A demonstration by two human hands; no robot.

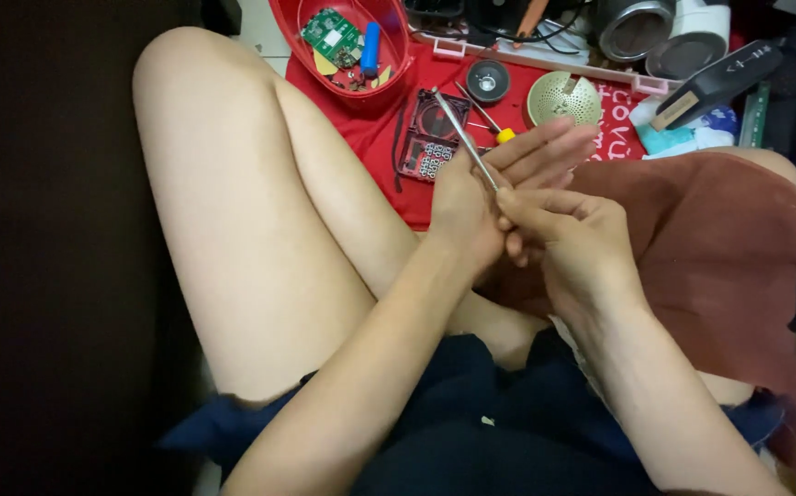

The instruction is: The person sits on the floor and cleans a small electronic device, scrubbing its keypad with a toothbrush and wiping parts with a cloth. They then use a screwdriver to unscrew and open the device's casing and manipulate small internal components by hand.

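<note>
Metal is shining on a thin rod point(465, 140) that the two hands are holding up between them. The left hand point(471, 207) is curling its fingers around the low end of the rod, with the long fingers point(545, 147) stretching out flat. The right hand point(568, 243) is pinching its fingers closed right where the rod meets the left palm (something small may be hiding in there, but I cannot tell what). The rod is leaning up and to the left, over the red cloth point(370, 138) on the floor.

Under the rod's tip, an open red gadget point(430, 133) is lying with its buttons showing. A red bowl point(325, 50) is sitting farther back, holding a green board point(332, 35) and a blue battery point(371, 48). A round gold grille point(563, 96) is lying near a screwdriver point(488, 124).

To do this well, I think the hands should be staying close together and holding the rod gently but steadily, so it is not slipping or poking the legs.
</note>
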